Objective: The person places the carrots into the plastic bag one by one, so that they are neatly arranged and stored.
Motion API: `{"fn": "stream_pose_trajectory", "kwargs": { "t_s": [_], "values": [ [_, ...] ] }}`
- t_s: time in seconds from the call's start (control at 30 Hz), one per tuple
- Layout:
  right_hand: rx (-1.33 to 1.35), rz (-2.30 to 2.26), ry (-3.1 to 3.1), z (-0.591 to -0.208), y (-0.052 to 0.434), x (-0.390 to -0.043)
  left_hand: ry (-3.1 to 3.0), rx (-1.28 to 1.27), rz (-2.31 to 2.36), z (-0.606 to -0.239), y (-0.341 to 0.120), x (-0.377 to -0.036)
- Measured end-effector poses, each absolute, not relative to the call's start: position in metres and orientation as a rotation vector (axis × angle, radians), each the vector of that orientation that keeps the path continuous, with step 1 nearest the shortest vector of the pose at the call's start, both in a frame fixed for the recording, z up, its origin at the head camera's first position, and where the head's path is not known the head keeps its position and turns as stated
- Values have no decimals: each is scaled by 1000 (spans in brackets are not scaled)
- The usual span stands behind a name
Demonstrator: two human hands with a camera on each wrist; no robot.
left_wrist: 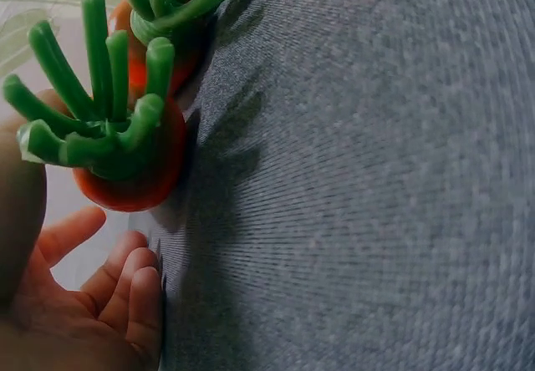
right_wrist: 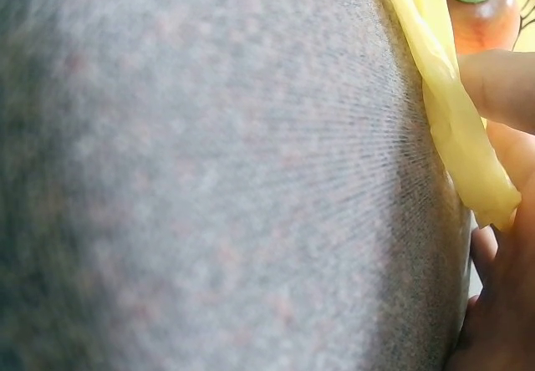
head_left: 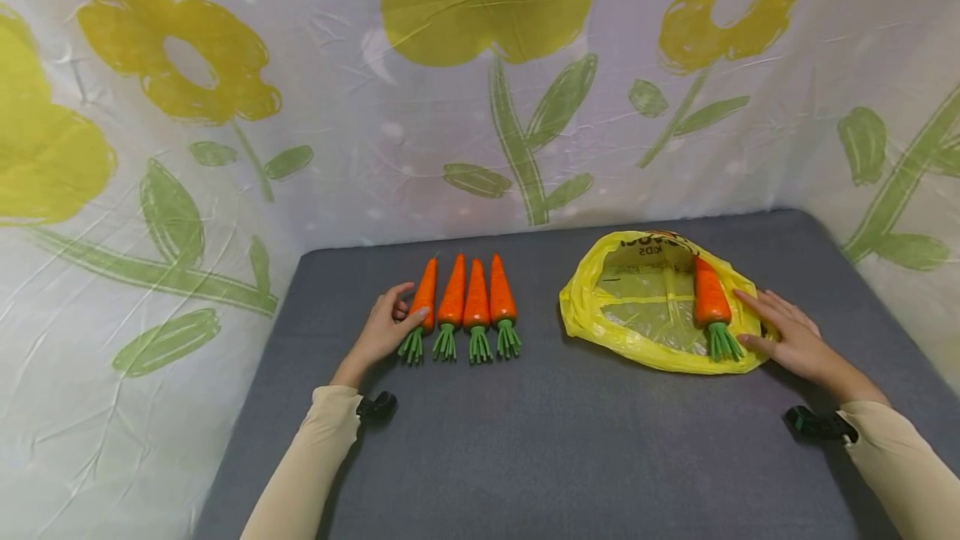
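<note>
At the left, several orange carrots with green stem stubs lie side by side. My left hand point(head_left: 382, 327) is at the leftmost carrot point(head_left: 425, 298), its thumb over the carrot and its other fingers loosely bent beside it. In the left wrist view that carrot point(left_wrist: 134, 170) shows its green stubs, with a gap between it and most of the fingers. On the right, a yellow plastic bag point(head_left: 581, 307) lies with its mouth spread wide. One carrot point(head_left: 711, 294) is inside, along the bag's right side. My right hand point(head_left: 795, 340) rests on the bag's right rim, fingers extended.
Three more carrots, the nearest one point(head_left: 452, 302) among them, lie just right of the left hand. A grey cloth tabletop point(head_left: 525, 440) bears everything. Behind it hangs a flower-printed curtain point(head_left: 337, 148). Each wrist carries a small black camera mount point(head_left: 377, 407).
</note>
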State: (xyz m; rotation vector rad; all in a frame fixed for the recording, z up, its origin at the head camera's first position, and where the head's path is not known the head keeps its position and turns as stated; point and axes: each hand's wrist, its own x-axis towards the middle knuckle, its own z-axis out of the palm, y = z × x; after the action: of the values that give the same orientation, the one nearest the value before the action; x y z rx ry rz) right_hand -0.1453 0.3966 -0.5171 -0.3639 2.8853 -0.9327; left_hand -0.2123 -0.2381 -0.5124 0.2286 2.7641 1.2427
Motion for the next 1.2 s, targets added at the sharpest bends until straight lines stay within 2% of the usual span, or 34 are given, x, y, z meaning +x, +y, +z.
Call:
{"fn": "stream_pose_trajectory", "kwargs": {
  "t_s": [0.6, 1.2],
  "values": [
    [-360, -947, 2870, -516, 397, -144, 2786, 137, 1091, -511, -231, -215],
    [-332, -925, 2856, -513, 395, -147, 2788, 138, 1169, -508, -230, -214]
  ]
}}
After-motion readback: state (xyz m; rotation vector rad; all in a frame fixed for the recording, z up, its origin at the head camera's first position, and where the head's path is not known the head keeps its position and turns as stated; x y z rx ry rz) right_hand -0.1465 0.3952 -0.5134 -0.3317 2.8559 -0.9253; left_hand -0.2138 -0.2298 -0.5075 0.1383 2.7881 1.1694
